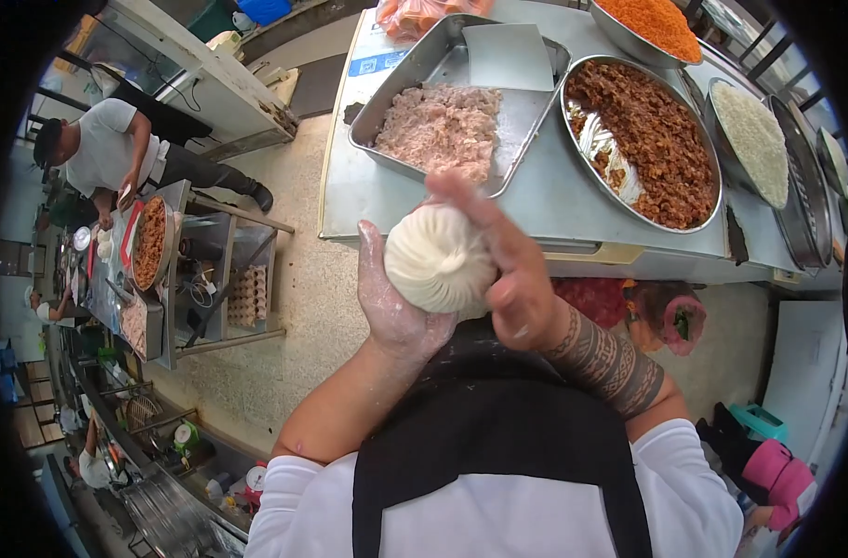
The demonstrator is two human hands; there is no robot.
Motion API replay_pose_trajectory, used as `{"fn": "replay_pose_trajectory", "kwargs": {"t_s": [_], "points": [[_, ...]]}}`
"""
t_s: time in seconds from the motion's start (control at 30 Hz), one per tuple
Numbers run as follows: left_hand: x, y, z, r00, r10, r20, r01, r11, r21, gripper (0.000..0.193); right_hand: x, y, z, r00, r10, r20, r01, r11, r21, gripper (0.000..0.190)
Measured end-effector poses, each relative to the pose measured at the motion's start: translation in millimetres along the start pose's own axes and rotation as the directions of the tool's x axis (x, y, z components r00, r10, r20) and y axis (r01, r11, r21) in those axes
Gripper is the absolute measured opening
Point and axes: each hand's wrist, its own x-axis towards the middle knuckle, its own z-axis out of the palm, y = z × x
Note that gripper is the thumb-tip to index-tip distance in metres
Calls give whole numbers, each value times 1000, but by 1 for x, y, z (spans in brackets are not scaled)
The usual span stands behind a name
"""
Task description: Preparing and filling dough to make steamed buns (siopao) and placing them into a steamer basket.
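A round, pleated bun of white dough [439,259] rests in my left hand [403,307], which is dusted with flour and cups it from below. The pleats gather to a twisted knot at its top. Along the bun's right side lies my right hand [518,272], slightly blurred, its fingers extended and partly covering the edge. Whether the right palm presses on the dough I cannot tell. Just beyond the hands, a rectangular metal pan [528,143] holds pale minced meat [441,125] and a flat metal sheet [509,57].
Right of the pan sits an oval tray [718,202] of dark brown filling [647,139]. Bowls of orange shreds [650,24] and white shreds [752,136] stand farther along the metal worktop [354,199]. At the left, a person [107,139] works at another table [173,342].
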Motion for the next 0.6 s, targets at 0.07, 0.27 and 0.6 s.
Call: {"fn": "replay_pose_trajectory", "kwargs": {"t_s": [0.07,0.27,0.6], "points": [[-5,-4,-1,999,-47,15,47,998,-38,87,-1,5,-12,972,-144,186,199,925,-324,107],[-7,-12,2,991,-131,-9,131,991,9,86,7,-46,-17,956,-20,291,241,618,-748,97],[-32,20,44,925,-374,61,180,577,797,83,-39,-16,-72,900,423,-104,-283,749,599,79]]}}
